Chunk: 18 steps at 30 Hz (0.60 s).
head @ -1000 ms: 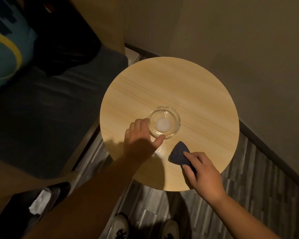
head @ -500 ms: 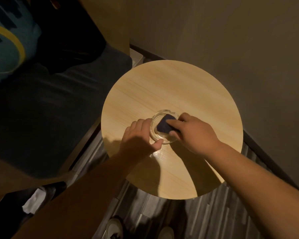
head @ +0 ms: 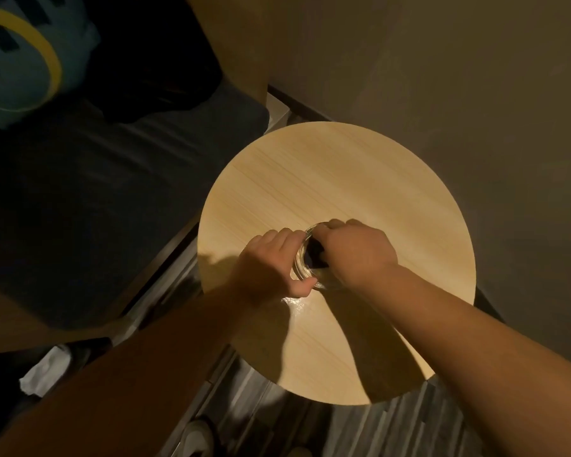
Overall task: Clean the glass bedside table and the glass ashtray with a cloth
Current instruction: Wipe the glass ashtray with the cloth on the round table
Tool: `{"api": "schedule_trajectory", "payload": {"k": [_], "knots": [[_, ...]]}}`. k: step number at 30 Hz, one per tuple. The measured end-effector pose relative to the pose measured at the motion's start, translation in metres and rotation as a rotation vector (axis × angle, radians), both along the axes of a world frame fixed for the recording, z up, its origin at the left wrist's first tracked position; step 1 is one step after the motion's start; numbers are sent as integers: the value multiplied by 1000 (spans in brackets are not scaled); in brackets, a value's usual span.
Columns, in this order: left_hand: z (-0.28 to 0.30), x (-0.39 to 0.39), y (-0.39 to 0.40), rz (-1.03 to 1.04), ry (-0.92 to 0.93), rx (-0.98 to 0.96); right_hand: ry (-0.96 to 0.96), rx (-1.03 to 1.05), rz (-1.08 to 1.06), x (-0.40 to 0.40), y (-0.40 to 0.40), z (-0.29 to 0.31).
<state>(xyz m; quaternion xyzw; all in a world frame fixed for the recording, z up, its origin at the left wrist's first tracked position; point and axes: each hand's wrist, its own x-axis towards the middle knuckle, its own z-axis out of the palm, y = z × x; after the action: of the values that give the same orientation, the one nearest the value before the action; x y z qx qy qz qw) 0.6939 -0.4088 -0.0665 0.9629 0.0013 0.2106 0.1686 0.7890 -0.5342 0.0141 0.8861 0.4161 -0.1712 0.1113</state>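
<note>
A small clear glass ashtray [head: 302, 270] stands near the middle of the round, light wood-look bedside table [head: 337, 179]. My left hand [head: 267, 265] grips the ashtray's left rim, thumb at its near edge. My right hand [head: 356, 252] covers the ashtray's right half and presses a dark blue cloth [head: 314, 255] down inside the bowl. Only a small part of the cloth shows between my two hands. A wet, shiny patch [head: 295, 303] lies on the tabletop just in front of the ashtray.
A dark mattress [head: 96, 199] lies close against the table's left side, with a blue and yellow cushion [head: 20, 70] at its far end. The wall [head: 442, 77] stands behind and to the right. A black bin with white tissue [head: 43, 374] sits at lower left, above striped floor [head: 376, 430].
My right hand carried the cloth from the table's near edge into the ashtray and has pushed deeper, hiding most of the cloth. My left hand kept its grip on the rim.
</note>
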Motion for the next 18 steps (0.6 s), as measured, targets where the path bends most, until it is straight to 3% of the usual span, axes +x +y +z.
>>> {"api": "schedule_trajectory", "payload": {"k": [5,10,15,18], "knots": [[1,1,1,-20,30,-3,5,-164,49,-6,-14,14],[0,2,1,-31,37,-26,-3,6,21,-13,7,8],[-3,2,1,-8,25,16,-39,-137,14,-11,-13,14],[-6,2,2,-39,13,21,20,-50,65,-23,-16,6]]}}
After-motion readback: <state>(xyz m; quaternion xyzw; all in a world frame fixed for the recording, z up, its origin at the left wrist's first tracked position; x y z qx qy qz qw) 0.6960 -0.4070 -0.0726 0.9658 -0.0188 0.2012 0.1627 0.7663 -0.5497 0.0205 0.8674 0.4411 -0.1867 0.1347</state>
